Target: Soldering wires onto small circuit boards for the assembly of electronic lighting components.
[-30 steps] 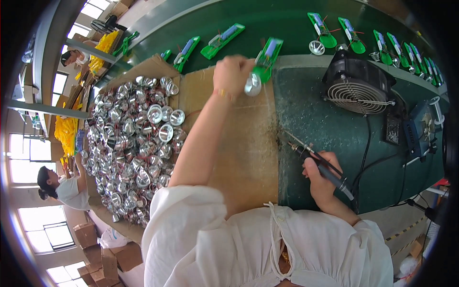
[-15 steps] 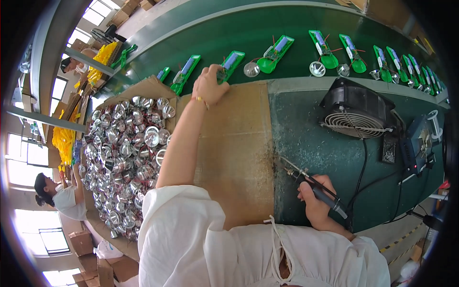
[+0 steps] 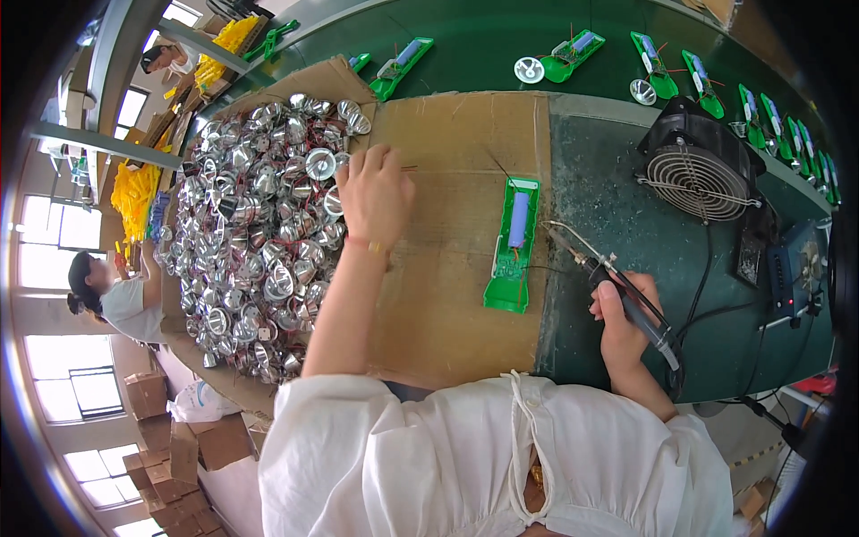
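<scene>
My left hand (image 3: 376,201) is over the right edge of a heap of shiny reflector cups (image 3: 259,233). Its fingers curl downward with their tips hidden, and a short reddish wire sticks out beside them; what they hold I cannot make out. On the brown cardboard sheet (image 3: 438,313) lies a green plastic housing (image 3: 507,295) with a blue-purple cylindrical cell (image 3: 519,219), a small circuit board and thin wires. To its right, my right hand (image 3: 626,318) is closed around a soldering iron (image 3: 640,313) with a thin metal guide tube, its tip pointing toward the housing.
More green housings (image 3: 573,58) line the green belt at the back, some with reflectors beside them. A black fan (image 3: 702,170) with a wire grille stands at the right, near a blue soldering station (image 3: 792,277) and cables. At far left, a person (image 3: 130,295) sits by yellow parts.
A green housing has come from the back belt onto the cardboard, and my left hand has left it for the reflector heap. The soldering iron stays in my right hand. The view has shifted.
</scene>
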`<action>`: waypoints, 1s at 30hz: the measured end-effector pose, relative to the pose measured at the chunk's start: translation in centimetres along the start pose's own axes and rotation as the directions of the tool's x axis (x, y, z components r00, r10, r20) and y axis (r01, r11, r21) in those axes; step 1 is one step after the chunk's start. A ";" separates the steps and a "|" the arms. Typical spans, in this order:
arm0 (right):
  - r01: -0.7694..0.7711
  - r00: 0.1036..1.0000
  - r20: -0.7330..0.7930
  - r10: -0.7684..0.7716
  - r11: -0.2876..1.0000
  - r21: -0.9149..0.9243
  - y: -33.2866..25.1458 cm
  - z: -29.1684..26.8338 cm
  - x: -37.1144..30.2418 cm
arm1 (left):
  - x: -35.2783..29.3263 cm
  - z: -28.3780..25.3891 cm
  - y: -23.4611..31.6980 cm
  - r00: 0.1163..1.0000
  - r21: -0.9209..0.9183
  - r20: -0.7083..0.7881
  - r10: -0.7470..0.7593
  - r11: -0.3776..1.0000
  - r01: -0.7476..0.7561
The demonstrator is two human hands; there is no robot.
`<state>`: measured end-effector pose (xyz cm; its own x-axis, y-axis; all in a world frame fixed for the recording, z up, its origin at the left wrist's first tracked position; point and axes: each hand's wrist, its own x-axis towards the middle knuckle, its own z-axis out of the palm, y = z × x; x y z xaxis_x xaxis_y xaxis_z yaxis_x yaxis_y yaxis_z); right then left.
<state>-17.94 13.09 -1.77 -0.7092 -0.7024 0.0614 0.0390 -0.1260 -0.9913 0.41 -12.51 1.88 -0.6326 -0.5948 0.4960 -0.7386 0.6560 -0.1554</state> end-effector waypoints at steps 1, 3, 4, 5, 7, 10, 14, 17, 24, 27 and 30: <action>0.030 0.999 0.024 -0.030 1.000 0.008 -0.2 0.1 0.0 | 0.0 1.1 -1.1 0.997 0.188 0.048 0.068 0.979 -0.076; 0.040 0.999 0.020 -0.040 0.999 0.008 -0.4 0.3 -0.4 | 0.3 2.4 -1.9 0.982 0.251 0.175 0.075 0.961 -0.118; 0.084 0.996 0.043 -0.083 0.996 -0.020 -0.3 0.5 -0.7 | 0.1 2.7 -2.3 0.950 0.312 0.306 0.068 0.935 -0.167; 0.128 0.990 0.058 -0.125 0.990 -0.053 -0.1 0.4 -0.6 | -0.1 2.9 -2.5 0.981 0.199 0.181 0.067 0.975 -0.104; 0.121 0.991 0.063 -0.116 0.989 -0.086 0.3 0.0 -0.5 | 0.3 0.3 -0.3 0.956 -0.164 0.274 -0.102 0.975 0.151; 0.164 0.985 0.054 -0.165 0.986 0.031 0.1 -0.2 -0.7 | -2.8 -2.3 2.7 0.872 -0.642 0.456 -0.175 0.614 0.459; 0.158 0.977 0.128 -0.170 0.983 0.098 0.0 -0.5 -1.1 | -6.9 -6.4 5.5 0.773 -0.653 0.619 -0.139 0.454 0.605; 0.224 0.949 0.226 -0.221 0.974 0.010 0.1 -0.3 -1.0 | -8.8 -7.1 5.8 0.753 -0.650 0.639 -0.159 0.413 0.638; 0.213 0.946 0.270 -0.180 0.972 -0.099 -1.2 -0.2 -1.8 | -9.3 -5.7 8.5 0.821 -0.717 0.517 -0.243 0.402 0.570; 0.260 0.933 0.300 -0.198 0.948 -0.182 -1.2 -0.9 -2.6 | -9.3 -5.5 8.9 0.879 -0.718 0.434 -0.197 0.513 0.469; 0.216 0.960 0.210 -0.186 0.968 -0.126 -0.3 -0.8 -3.2 | -9.4 -4.9 9.6 0.876 -0.745 0.430 -0.216 0.464 0.480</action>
<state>-16.26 15.90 -1.77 -0.5402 -0.7976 0.2683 -0.2043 -0.1850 -0.9613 0.44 1.68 -0.05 -0.4949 -0.8631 0.1008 -0.4728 0.3648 0.8021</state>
